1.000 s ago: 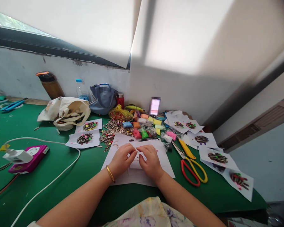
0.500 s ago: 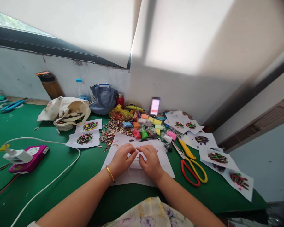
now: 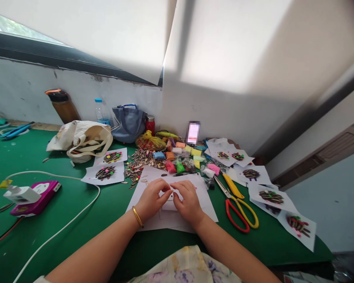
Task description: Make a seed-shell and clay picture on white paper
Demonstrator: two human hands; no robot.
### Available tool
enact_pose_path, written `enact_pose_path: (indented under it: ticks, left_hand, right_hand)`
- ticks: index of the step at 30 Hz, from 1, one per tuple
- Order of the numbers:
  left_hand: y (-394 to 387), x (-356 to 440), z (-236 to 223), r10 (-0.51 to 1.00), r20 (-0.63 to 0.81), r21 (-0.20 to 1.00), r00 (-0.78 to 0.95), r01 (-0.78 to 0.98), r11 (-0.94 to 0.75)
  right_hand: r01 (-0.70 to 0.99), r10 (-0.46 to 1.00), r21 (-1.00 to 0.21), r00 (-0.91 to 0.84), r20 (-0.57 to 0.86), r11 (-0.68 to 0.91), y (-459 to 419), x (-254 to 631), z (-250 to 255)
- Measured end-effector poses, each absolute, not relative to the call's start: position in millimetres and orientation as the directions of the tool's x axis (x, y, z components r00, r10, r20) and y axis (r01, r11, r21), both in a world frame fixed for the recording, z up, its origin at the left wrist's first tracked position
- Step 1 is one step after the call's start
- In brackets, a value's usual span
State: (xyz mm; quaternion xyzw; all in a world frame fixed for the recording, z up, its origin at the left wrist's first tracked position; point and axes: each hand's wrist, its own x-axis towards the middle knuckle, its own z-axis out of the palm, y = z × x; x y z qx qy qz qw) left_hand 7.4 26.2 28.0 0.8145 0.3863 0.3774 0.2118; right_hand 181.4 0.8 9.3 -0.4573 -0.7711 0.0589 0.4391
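Observation:
My left hand (image 3: 153, 199) and my right hand (image 3: 189, 201) meet over white paper sheets (image 3: 205, 212) in front of me. The fingers of both are bent, with thumb and fingertips pinched together close to each other. Whatever lies between the fingertips is too small and too hidden to name. Below them a smaller white sheet (image 3: 168, 215) lies on the larger one, with a tiny dark dot showing between my hands. Beyond the paper are a heap of sunflower seeds (image 3: 146, 159) and bags of coloured clay (image 3: 170, 156).
Red-and-yellow scissors (image 3: 238, 210) and a yellow box cutter (image 3: 233, 186) lie right of the paper. Seed-decorated cards (image 3: 104, 173) lie left, with several more at right. A white cable (image 3: 67, 228) crosses the green table (image 3: 112, 208). Bags, bottles and a phone (image 3: 193, 133) line the wall.

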Motion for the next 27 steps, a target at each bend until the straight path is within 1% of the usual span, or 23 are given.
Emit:
enact_pose_path:
  ticks: [8,20,27]
  left_hand:
    - [28.5,7.7,24.3,0.784,0.483,0.635,0.391,0.46,-0.621]
    - [28.4,6.6,24.1,0.779,0.45,0.63,0.438,0.462,-0.624]
    - [28.3,6.1,26.5,0.776,0.453,0.619,0.438,0.473,-0.628]
  right_hand:
    - [0.653,0.769,-0.505,-0.193,0.609,0.564,0.6,182.1,9.7]
    - [0.656,0.79,-0.526,-0.182,0.586,0.542,0.5,182.5,11.2]
    - [0.669,0.801,-0.524,-0.187,0.568,0.527,1.3,183.0,12.4]
